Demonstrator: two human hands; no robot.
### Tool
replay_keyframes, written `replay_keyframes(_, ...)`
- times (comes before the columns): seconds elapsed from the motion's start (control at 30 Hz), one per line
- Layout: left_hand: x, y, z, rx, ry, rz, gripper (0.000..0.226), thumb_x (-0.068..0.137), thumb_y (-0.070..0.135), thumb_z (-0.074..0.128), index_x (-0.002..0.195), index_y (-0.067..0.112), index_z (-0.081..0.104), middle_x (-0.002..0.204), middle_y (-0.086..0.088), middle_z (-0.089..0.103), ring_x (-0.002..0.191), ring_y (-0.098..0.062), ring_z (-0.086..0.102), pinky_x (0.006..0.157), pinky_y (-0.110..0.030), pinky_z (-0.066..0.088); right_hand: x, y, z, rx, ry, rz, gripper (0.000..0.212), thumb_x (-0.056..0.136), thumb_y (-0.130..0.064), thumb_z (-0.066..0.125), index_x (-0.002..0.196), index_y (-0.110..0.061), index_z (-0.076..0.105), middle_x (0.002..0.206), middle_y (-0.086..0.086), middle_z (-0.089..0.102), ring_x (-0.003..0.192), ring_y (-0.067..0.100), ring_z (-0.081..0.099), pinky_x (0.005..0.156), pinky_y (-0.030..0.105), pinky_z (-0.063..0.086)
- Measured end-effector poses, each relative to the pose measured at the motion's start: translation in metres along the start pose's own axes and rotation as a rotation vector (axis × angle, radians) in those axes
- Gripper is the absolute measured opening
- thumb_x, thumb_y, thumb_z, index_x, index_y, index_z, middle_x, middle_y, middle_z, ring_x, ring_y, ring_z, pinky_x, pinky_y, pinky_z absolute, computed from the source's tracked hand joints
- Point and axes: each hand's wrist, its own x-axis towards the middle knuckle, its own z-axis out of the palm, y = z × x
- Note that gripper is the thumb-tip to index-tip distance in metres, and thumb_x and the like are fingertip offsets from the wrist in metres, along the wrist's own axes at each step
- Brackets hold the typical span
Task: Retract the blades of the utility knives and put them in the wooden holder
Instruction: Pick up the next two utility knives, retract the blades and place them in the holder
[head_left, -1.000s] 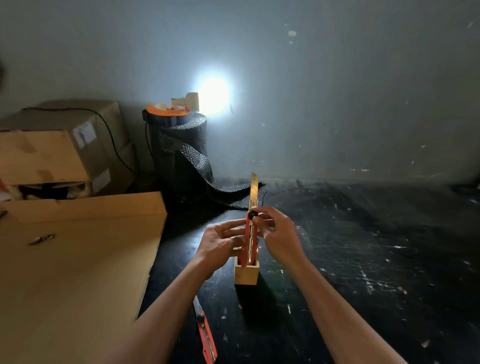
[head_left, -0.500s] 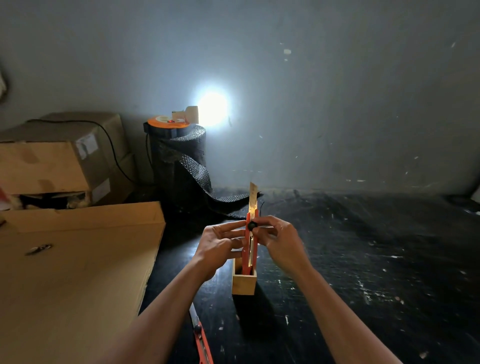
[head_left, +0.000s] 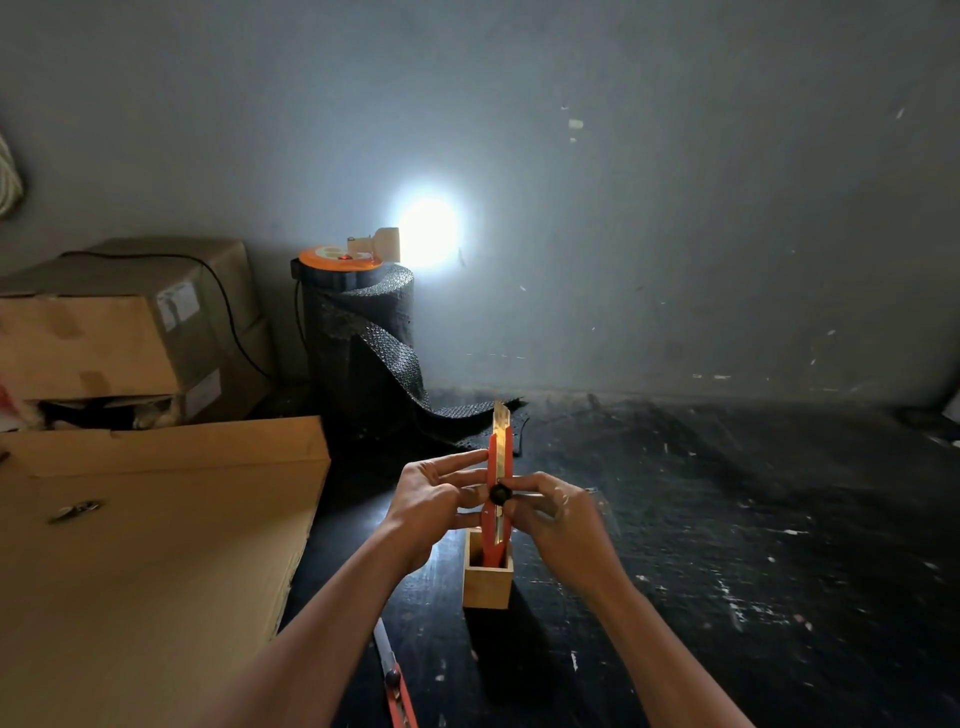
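Observation:
An orange utility knife (head_left: 492, 525) stands upright with its lower end inside the small wooden holder (head_left: 487, 587) on the dark table. A short length of its blade (head_left: 501, 421) sticks out above the handle. My left hand (head_left: 434, 501) grips the knife's body from the left. My right hand (head_left: 553, 514) pinches the black slider knob (head_left: 500, 493) on the knife. A second orange utility knife (head_left: 397, 686) lies flat on the table near my left forearm, with its blade out.
A large cardboard sheet (head_left: 145, 545) covers the table's left side. Cardboard boxes (head_left: 119, 332) stand behind it. A black mesh roll (head_left: 358, 343) with an orange cable reel and a bright lamp (head_left: 426, 228) stands against the wall.
The blade has slid down into the handle and sticks out less than a second ago. The slider knob and my right hand moved lower along the knife. My view shifted slightly.

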Motion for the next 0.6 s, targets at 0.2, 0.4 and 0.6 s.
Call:
replay_keyframes(0.2,0.001,0.005,-0.001,0.002,0.000,-0.005,0.042,0.086,-0.016,0.065,0.111,0.016,0.077,0.098,-0.009,0.083,0.083,-0.023,0.082,0.060,-0.031,0.064,0.002,-0.003,0.001,-0.022,-0.003,0.005,0.014,0.090,-0.023,0.075,0.098,-0.035,0.073,0.100,-0.016,0.078,0.099,0.005,0.073,0.094,0.041,0.060)
replay_keyframes(0.4,0.002,0.012,-0.001,-0.003,0.018,0.021,0.029,0.089,-0.001,0.072,0.110,0.018,0.078,0.098,-0.010,0.083,0.084,-0.024,0.081,0.060,-0.033,0.064,0.008,-0.008,0.002,-0.025,0.001,-0.001,0.017,0.091,-0.023,0.074,0.099,-0.038,0.073,0.099,-0.020,0.077,0.098,0.005,0.073,0.094,0.042,0.060)
replay_keyframes(0.6,0.003,0.010,-0.002,0.041,0.067,0.060,0.031,0.087,-0.006,0.071,0.110,0.014,0.079,0.095,-0.011,0.083,0.083,-0.026,0.081,0.061,-0.040,0.066,0.010,-0.008,0.003,-0.100,-0.038,-0.022,0.021,0.093,-0.018,0.072,0.103,-0.036,0.075,0.103,-0.017,0.077,0.099,0.006,0.073,0.093,0.035,0.061)
